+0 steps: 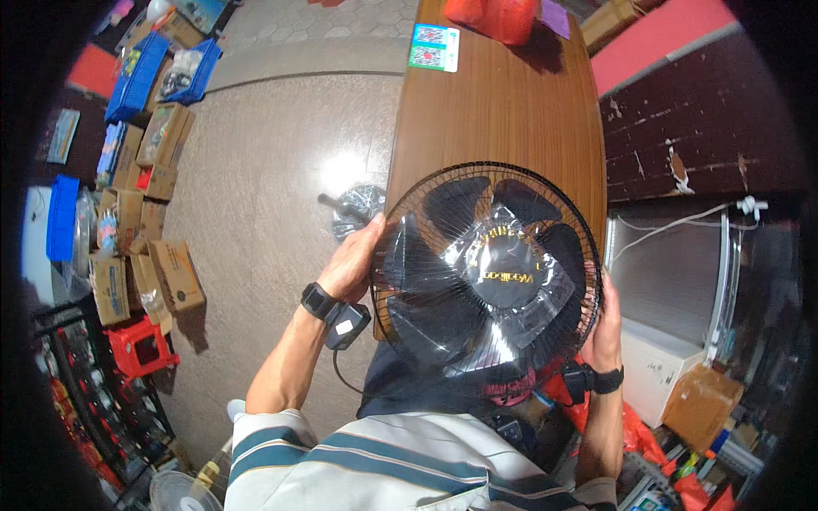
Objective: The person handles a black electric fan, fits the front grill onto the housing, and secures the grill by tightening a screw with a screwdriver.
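Observation:
A round black fan (426,341) with a wire guard stands in front of me at the near end of a brown wooden table (498,119). Its dark blades show through the wires, and clear plastic film (545,281) is crumpled about the middle. At the guard's left rim, my left hand (351,262) grips the edge, its fingers partly out of sight behind it. Gripping the opposite rim is my right hand (605,324), fingers also mostly hidden. Beyond my left hand, a dark round base (362,209) with shiny plastic and a short rod is on the floor.
Red plastic bags (494,19) and a printed card (434,48) lie at the table's far end. Cardboard boxes (176,274), blue bins (139,77) and a red stool (141,347) line the left. A white cabinet (652,366) and loose white cable (673,226) are at right.

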Demonstrator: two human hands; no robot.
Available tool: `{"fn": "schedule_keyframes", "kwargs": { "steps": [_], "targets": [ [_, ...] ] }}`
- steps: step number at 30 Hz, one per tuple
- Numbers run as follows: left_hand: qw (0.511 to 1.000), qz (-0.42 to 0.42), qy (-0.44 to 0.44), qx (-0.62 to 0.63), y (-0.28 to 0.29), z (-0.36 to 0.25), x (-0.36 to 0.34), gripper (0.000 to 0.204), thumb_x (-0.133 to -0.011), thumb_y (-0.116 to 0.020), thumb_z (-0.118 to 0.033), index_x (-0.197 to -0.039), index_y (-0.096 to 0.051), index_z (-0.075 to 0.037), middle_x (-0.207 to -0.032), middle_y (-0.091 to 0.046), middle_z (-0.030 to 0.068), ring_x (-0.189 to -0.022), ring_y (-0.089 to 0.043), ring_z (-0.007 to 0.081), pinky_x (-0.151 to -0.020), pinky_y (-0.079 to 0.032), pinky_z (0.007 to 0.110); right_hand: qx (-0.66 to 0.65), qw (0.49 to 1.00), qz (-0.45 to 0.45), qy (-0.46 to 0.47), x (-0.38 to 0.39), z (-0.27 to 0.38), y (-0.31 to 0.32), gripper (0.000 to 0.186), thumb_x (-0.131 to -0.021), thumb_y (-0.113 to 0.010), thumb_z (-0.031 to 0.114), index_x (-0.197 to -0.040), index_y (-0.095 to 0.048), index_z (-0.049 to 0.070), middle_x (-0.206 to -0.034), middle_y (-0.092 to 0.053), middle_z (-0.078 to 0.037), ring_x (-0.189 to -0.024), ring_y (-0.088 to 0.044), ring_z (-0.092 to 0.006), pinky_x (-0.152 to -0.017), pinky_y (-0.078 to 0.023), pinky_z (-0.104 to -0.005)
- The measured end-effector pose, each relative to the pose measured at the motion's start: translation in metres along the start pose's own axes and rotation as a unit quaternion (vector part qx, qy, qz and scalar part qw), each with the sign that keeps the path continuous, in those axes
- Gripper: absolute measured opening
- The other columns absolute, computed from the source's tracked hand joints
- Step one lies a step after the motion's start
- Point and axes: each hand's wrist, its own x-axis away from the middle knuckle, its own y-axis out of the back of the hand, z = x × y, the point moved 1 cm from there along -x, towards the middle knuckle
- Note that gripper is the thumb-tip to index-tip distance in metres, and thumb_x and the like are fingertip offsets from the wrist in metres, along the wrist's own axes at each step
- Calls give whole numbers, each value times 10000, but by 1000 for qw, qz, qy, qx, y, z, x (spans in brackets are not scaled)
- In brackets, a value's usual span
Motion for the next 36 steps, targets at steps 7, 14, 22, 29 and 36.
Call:
{"fn": "schedule_keyframes", "kwargs": {
  "steps": [7,14,22,29,36],
  "targets": [
    [998,-21,21,59,35,16,-20,589,-1083,-475,-510,-1329,-589,14,-1147,-676,104,-817,-691,181,-585,-634,376,40,999,17,20,-6,11,-33,413,-1122,-456,270,-1402,-561,-15,-1310,-653,-86,-1164,-629,-162,-1038,-493,-333],
    [987,-14,35,157,70,36,-33,568,-1057,-509,-543,-1315,-619,-49,-1027,-729,87,-787,-738,202,-558,-642,379,149,988,-13,32,-15,9,-70,440,-1128,-450,340,-1351,-594,-11,-1278,-656,-73,-1110,-630,-148,-985,-494,-319],
    [986,-15,36,164,100,57,-56,572,-1092,-459,-501,-1329,-599,0,-1107,-713,124,-868,-737,211,-602,-650,392,209,976,-34,43,-24,1,-101,460,-1128,-445,323,-1396,-569,-29,-1321,-645,-101,-1148,-622,-161,-1002,-492,-316],
    [977,-35,40,205,115,77,-71,490,-1090,-488,-462,-1228,-574,0,-985,-638,93,-643,-638,177,-495,-582,337,244,967,-65,33,-27,-2,-96,487,-1114,-465,309,-1433,-543,-51,-1367,-631,-121,-1214,-607,-176,-1047,-471,-331],
    [970,-14,57,238,111,63,-67,488,-1100,-487,-429,-1323,-576,-4,-1082,-706,117,-824,-741,221,-584,-660,378,301,949,-53,81,-34,-6,-93,515,-1107,-469,300,-1441,-517,-89,-1376,-622,-142,-1264,-576,-211,-1129,-389,-351]
  ]
}}
